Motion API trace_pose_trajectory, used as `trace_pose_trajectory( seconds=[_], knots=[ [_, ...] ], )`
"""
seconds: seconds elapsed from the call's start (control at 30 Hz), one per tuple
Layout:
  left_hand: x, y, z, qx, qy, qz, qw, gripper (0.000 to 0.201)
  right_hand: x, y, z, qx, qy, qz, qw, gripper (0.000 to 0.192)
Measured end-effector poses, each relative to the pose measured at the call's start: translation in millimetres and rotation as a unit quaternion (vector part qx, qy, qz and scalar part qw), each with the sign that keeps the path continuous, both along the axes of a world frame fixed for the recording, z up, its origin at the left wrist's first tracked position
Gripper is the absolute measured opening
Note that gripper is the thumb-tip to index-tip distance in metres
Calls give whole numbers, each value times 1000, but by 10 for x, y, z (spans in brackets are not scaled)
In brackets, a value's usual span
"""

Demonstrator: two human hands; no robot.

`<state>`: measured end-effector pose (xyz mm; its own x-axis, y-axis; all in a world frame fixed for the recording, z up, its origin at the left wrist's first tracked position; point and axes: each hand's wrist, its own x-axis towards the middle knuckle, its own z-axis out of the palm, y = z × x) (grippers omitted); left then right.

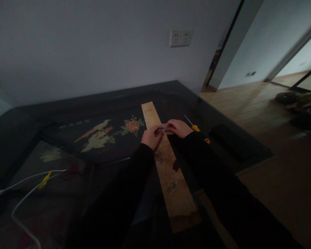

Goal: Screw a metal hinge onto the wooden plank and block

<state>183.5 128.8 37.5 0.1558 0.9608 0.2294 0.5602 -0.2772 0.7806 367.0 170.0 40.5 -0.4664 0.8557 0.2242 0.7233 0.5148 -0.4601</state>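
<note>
A long wooden board lies lengthwise on the dark table, running away from me. Over its middle, my left hand and my right hand meet, both with pinched fingers. Between the fingertips is a small silvery metal piece; its exact kind is too small to make out. Both hands are closed on this piece, close against the wood. Just right of my right hand lies a screwdriver with a yellow handle, its thin shaft pointing away. My right sleeve partly covers a small orange item.
The dark glossy table bears a bird-and-flower picture and stands against a wall with power sockets. White cables with a yellow tag cross its left side. A flat black object lies near the right edge, beyond which is wooden floor.
</note>
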Motion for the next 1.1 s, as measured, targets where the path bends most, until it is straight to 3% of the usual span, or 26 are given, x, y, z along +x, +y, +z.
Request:
trace_pose_trajectory(
  seconds=[0.73, 1.1],
  knots=[
    [3, -29, 33, 2, 10, -14, 1000, 24, 0, -12, 32, 7, -22, 27, 999, 9],
    [7, -19, 5, 21, 35, -11, 999, 25, -71, -106, 81, 38, -100, 20, 994, 14]
  ],
)
